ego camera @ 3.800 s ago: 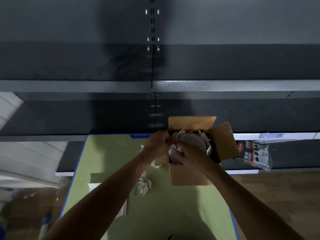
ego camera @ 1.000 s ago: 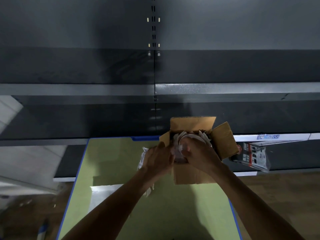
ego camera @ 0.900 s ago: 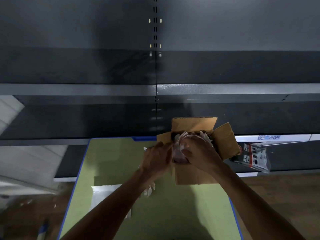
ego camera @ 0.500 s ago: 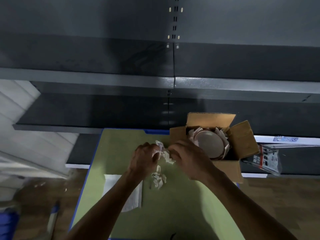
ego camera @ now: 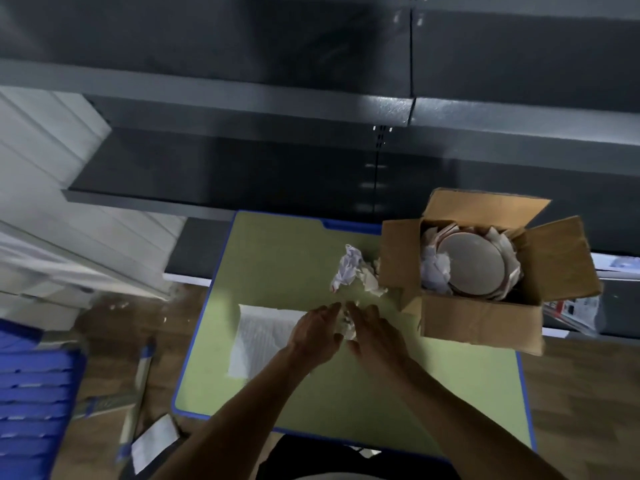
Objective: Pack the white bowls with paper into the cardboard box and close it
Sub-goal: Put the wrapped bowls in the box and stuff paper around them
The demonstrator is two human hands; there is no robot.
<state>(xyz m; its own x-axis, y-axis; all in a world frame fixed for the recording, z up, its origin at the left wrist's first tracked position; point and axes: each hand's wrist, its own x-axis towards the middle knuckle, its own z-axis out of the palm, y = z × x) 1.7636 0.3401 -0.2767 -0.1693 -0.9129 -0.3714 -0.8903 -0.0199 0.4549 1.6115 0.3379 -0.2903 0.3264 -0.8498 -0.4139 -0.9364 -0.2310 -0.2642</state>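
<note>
Green table (ego camera: 284, 244) — cardboard box (ego camera: 481, 320), crumpled paper (ego camera: 349, 271), sheet (ego camera: 256, 337)

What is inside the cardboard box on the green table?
The cardboard box holds a white bowl with crumpled paper packed around its rim. Whatever lies under the bowl is covered.

The left hand (ego camera: 315, 336) and right hand (ego camera: 375, 336) are out of the open brown cardboard box (ego camera: 481, 320) now, fingers nearly straight on either side of a small crumpled wad of white paper (ego camera: 347, 327), leaving the round white bowl (ego camera: 472, 263) uncovered beyond the right hand.
</note>
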